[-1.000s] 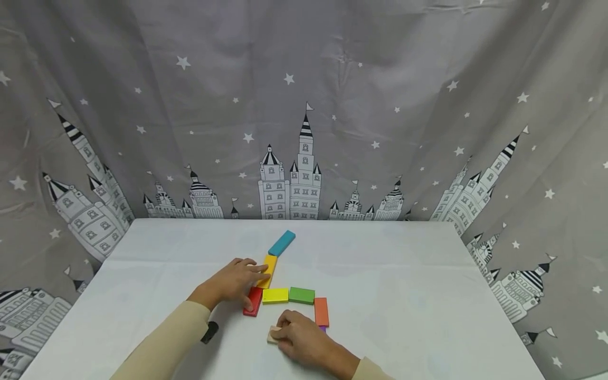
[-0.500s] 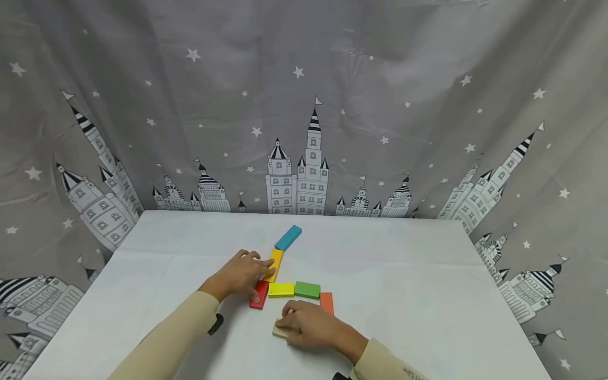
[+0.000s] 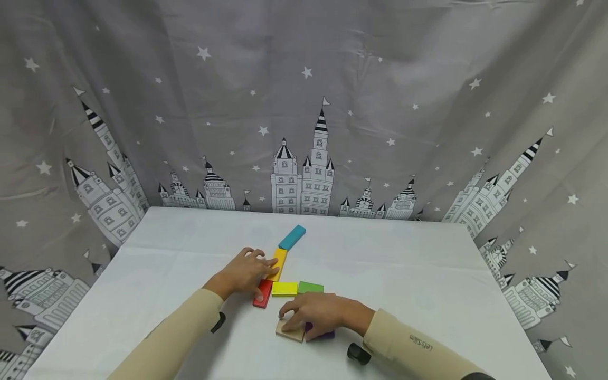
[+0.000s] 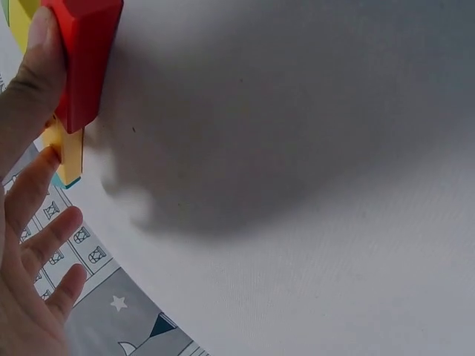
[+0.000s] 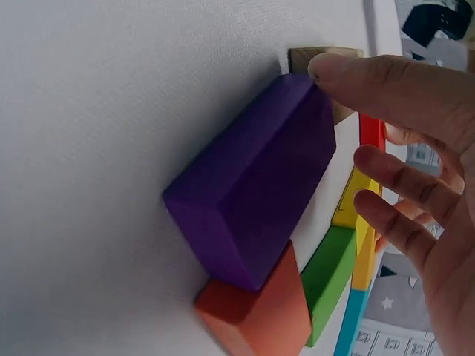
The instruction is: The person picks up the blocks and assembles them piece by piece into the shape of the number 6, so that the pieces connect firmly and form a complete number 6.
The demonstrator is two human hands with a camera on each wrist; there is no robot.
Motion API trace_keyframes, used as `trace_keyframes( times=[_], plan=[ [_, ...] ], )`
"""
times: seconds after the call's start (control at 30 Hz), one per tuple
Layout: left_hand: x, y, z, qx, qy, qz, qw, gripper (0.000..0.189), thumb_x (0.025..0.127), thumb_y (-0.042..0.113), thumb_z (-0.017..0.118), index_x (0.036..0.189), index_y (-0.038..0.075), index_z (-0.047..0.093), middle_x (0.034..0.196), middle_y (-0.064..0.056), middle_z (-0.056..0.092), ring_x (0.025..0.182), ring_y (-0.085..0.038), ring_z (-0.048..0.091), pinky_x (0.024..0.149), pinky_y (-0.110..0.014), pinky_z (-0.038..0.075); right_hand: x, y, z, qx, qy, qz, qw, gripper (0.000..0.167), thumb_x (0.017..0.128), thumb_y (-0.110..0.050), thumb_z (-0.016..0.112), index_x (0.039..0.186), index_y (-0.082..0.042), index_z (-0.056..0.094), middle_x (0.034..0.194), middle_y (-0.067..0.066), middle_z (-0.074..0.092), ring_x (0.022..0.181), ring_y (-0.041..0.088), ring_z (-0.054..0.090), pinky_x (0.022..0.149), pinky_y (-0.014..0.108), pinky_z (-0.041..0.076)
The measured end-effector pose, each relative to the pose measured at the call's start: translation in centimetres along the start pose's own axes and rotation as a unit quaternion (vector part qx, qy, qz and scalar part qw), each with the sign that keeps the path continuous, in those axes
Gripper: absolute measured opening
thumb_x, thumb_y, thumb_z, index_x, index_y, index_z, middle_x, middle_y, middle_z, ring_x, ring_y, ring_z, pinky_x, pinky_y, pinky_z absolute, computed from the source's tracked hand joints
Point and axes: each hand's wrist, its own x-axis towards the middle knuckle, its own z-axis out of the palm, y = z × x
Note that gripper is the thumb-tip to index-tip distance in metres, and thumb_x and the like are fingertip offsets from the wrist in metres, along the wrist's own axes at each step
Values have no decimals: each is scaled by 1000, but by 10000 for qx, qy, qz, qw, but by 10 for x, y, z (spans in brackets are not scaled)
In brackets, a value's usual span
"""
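My left hand (image 3: 243, 272) rests over the left end of a row of coloured blocks. Its thumb touches the red block (image 3: 266, 292), and a fingertip touches the amber block (image 3: 281, 258). My right hand (image 3: 319, 310) is over the near side, with fingertips on the plain wooden block (image 3: 291, 332). In the right wrist view its thumb lies on the corner of the purple block (image 5: 260, 178), where that meets the wooden one. The other fingers are spread apart. An orange block (image 5: 263, 315) touches the purple block's other end; my right hand hides it in the head view.
A yellow block (image 3: 285, 289) and a green block (image 3: 311, 287) lie between the hands. A blue block (image 3: 292, 237) extends from the amber one's far end. The white table (image 3: 404, 274) meets a grey castle-print curtain (image 3: 399, 79) at the back.
The right hand has shifted and turned so its forearm comes in more from the right, uncovering more of the wooden and purple blocks. The left hand stays on the red and amber blocks.
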Motion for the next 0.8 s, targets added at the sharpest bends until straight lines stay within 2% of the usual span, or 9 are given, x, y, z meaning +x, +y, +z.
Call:
trace_keyframes(
  times=[0.17,0.3,0.47,0.7,0.8],
  plan=[
    [-1,0,-1,-8,-24,-62,10000,78,67,51,80,137,26,56,145,5,48,129,-27,42,110,-53,27,8,-2,-3,-399,-55,-320,9987,42,86,-27,75,127,-28,65,135,-10,55,104,0,51,86,5,35],
    [-1,0,-1,-55,-34,-18,10000,78,67,51,80,137,26,55,145,5,49,129,-28,43,110,-53,28,12,-4,-5,-585,-71,-439,9973,36,88,-28,72,124,-28,67,130,-10,58,94,0,48,78,3,32],
    [-1,1,0,-153,-34,-34,9999,78,67,50,80,138,27,55,145,6,48,129,-28,43,110,-54,27,15,-5,-3,-666,24,-530,9964,33,90,-29,70,123,-26,68,124,-9,60,91,1,48,75,2,32],
    [-1,0,0,-198,-41,-137,9997,78,67,49,81,137,28,55,145,7,48,129,-28,42,110,-55,26,23,-6,1,-760,222,-585,9951,33,89,-30,69,122,-24,69,124,-9,61,97,4,49,83,7,34],
    [-1,0,0,-257,-26,-149,9996,78,67,48,81,137,28,55,145,6,48,129,-28,43,110,-54,26,27,-7,2,-803,259,-548,9949,34,88,-32,70,121,-26,69,123,-10,61,96,4,48,82,8,33]
  ],
)
